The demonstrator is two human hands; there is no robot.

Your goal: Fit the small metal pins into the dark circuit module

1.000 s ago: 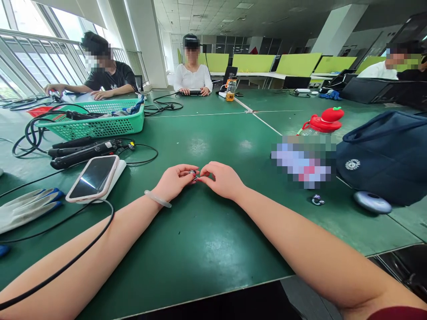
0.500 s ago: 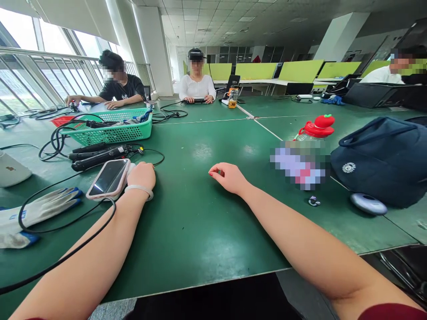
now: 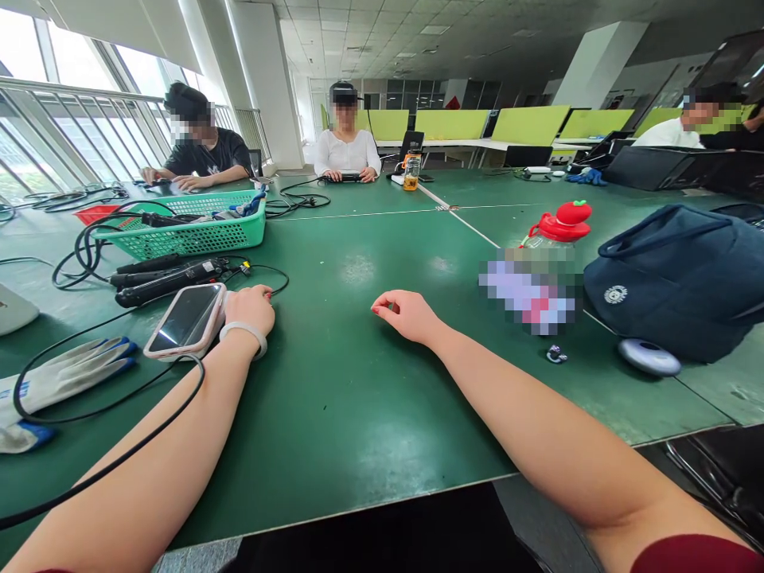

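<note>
My left hand (image 3: pixel 249 309) rests on the green table (image 3: pixel 334 382), right beside a phone in a pink case (image 3: pixel 186 318). Its fingers are curled down and mostly hidden behind the back of the hand. A pale band circles that wrist, and a black cable (image 3: pixel 185 414) crosses the forearm. Near the middle of the table lies my right hand (image 3: pixel 406 314), its thumb and fingers curled with the tips together and nothing between them. Black handheld devices (image 3: pixel 164 282) lie just beyond the phone.
White-and-blue gloves (image 3: pixel 77 374) and a green basket (image 3: pixel 196 235) are on the left. At the right are a red-lidded bottle (image 3: pixel 561 223), a dark blue bag (image 3: pixel 674 286), a small oval case (image 3: pixel 649 357) and a small shiny object (image 3: pixel 555 355). Several people sit farther off.
The view has shifted slightly, so most things appear a little farther left. My left hand's fingers have moved a little; my right hand keeps its pose. The seated person at left has moved a hand.
</note>
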